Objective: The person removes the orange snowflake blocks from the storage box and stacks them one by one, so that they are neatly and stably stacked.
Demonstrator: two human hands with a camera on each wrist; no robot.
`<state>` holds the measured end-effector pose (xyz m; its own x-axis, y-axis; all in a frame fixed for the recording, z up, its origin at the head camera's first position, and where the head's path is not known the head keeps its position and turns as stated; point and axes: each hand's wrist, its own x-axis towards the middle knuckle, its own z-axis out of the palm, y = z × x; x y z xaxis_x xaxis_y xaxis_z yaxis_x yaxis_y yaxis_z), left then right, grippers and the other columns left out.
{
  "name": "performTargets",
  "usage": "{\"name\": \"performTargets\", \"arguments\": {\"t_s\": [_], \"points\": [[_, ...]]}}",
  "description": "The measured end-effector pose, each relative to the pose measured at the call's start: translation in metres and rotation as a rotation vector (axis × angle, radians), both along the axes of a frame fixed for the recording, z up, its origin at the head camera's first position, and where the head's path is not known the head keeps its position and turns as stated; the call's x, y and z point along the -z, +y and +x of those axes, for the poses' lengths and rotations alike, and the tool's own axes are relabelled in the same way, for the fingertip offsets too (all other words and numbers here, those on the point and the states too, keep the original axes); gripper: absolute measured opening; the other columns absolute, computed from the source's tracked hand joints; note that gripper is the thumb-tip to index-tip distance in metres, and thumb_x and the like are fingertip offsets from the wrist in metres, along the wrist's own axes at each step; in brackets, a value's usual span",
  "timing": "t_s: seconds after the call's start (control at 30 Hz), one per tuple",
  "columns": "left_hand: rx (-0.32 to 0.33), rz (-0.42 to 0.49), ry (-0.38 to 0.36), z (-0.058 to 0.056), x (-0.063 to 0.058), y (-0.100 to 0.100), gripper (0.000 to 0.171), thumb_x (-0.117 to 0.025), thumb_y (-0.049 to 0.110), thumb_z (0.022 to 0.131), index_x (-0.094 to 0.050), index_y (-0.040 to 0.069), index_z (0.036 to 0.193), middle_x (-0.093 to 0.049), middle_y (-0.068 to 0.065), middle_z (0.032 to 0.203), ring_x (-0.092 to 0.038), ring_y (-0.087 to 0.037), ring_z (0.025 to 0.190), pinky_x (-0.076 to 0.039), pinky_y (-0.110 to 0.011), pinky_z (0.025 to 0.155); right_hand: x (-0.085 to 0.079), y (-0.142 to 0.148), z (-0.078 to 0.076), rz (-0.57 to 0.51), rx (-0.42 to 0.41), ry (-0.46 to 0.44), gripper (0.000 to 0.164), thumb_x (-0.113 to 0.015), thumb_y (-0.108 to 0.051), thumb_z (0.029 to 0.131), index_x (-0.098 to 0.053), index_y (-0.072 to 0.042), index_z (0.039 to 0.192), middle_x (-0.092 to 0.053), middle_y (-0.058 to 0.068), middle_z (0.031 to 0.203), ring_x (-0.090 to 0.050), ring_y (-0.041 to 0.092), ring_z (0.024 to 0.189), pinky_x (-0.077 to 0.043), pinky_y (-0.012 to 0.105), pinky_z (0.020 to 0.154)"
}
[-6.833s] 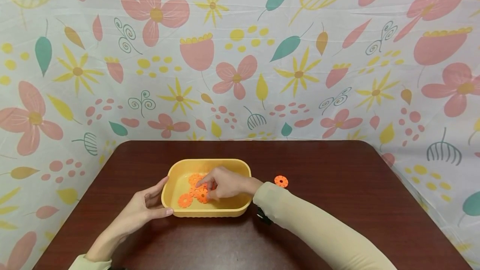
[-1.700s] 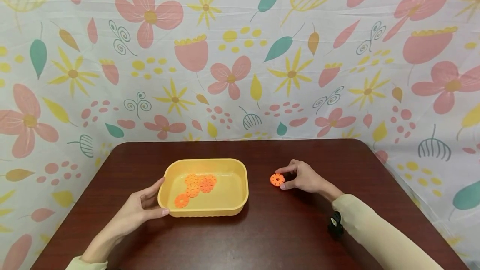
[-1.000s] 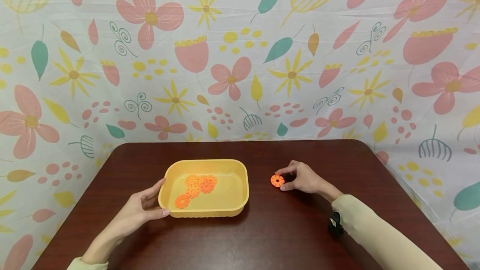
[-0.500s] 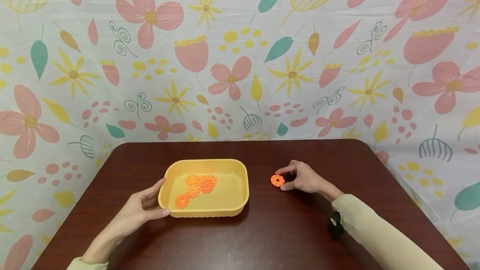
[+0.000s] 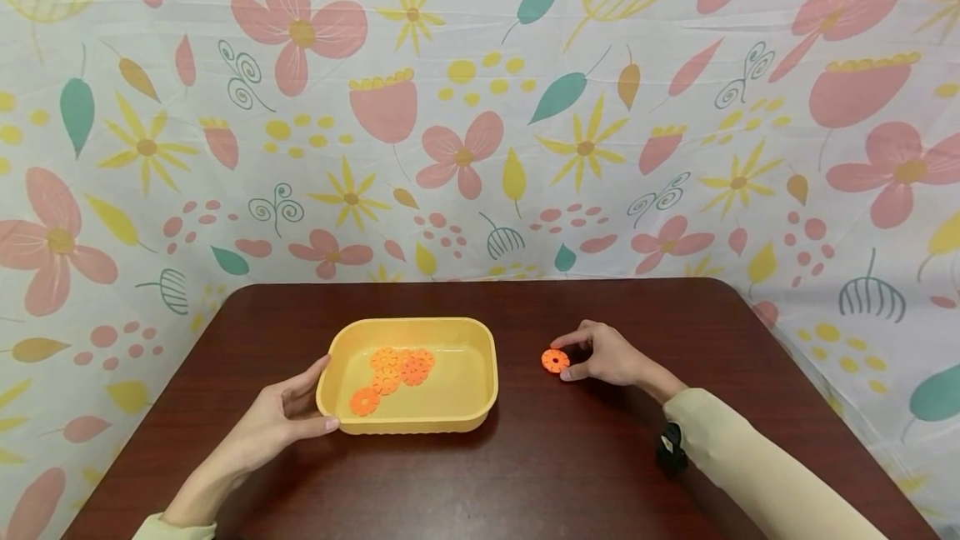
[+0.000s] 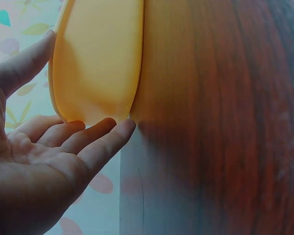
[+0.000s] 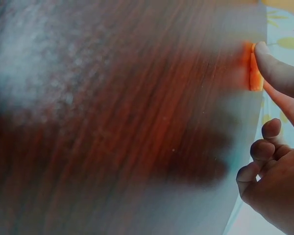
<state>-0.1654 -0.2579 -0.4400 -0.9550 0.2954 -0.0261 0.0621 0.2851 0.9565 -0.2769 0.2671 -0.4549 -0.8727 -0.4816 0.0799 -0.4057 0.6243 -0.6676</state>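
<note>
At the left end of a yellow plastic tray [image 5: 408,426], my left hand [image 5: 276,425] holds its short side, thumb by the near corner and fingers along the end. Several flat orange flower-shaped notched discs [image 5: 386,381] lie on the tray's floor, some overlapping. To the right of the tray, my right hand [image 5: 613,357] pinches another orange notched disc [image 5: 548,362] between thumb and index finger at the table surface. Seen edge-on in the right wrist view, the orange piece [image 7: 256,73] looks thick; its other fingers curl loosely below.
The dark reddish-brown table [image 5: 487,482] has rounded far corners. Behind it hangs a white cloth [image 5: 480,48] printed with pink, yellow and green flowers and leaves. A black band [image 5: 671,450] sits on the right wrist.
Several seconds ago my right hand was inside the tray among the discs, with one disc alone on the table. It has moved right to that spot. Lately both hands stay still.
</note>
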Motion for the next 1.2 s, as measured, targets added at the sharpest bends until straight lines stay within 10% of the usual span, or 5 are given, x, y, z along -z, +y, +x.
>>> {"name": "performTargets", "arguments": {"t_s": [1.2], "points": [[0.006,0.005,-0.004,0.000,0.000,-0.002,0.095,-0.085,0.013,0.090,-0.029,0.003,0.166,-0.029,-0.017,0.168,-0.038,-0.043,0.147,-0.049,-0.024,0.098,-0.016,-0.006,-0.004,0.015,-0.007,-0.026,0.046,-0.095,-0.020,0.080,-0.079,-0.006,0.121,-0.061,0.008,0.095,-0.050,0.028,0.087,-0.044,0.038,0.074]]}}
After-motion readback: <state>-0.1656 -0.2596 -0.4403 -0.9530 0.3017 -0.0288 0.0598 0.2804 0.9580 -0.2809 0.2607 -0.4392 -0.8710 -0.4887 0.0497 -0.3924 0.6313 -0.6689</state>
